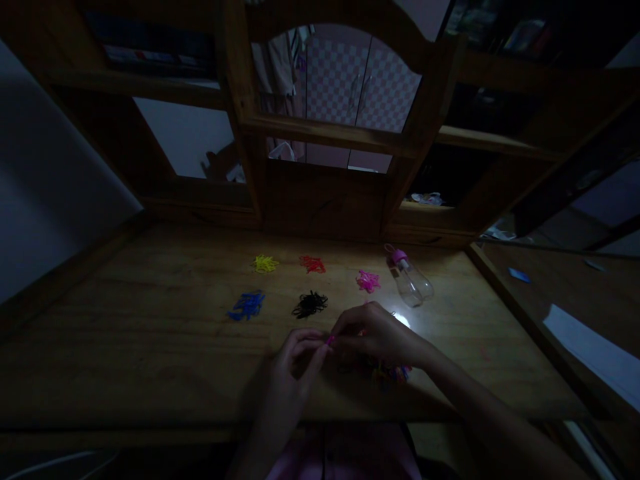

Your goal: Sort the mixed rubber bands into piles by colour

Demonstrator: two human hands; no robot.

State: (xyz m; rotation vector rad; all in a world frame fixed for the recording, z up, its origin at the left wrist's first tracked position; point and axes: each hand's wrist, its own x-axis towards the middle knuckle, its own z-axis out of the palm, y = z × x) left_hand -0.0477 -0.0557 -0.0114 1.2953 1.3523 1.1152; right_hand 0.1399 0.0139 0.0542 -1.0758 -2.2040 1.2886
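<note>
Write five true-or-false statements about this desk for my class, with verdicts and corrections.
1. The yellow pile lies left of the red pile. True.
2. The bottle stands upright. False: the bottle lies on its side.
3. The left hand and right hand meet at a small pink piece. True.
4. The blue pile is right of the black pile. False: the blue pile is left of it.
5. The bottle's cap is green. False: it is pink.
</note>
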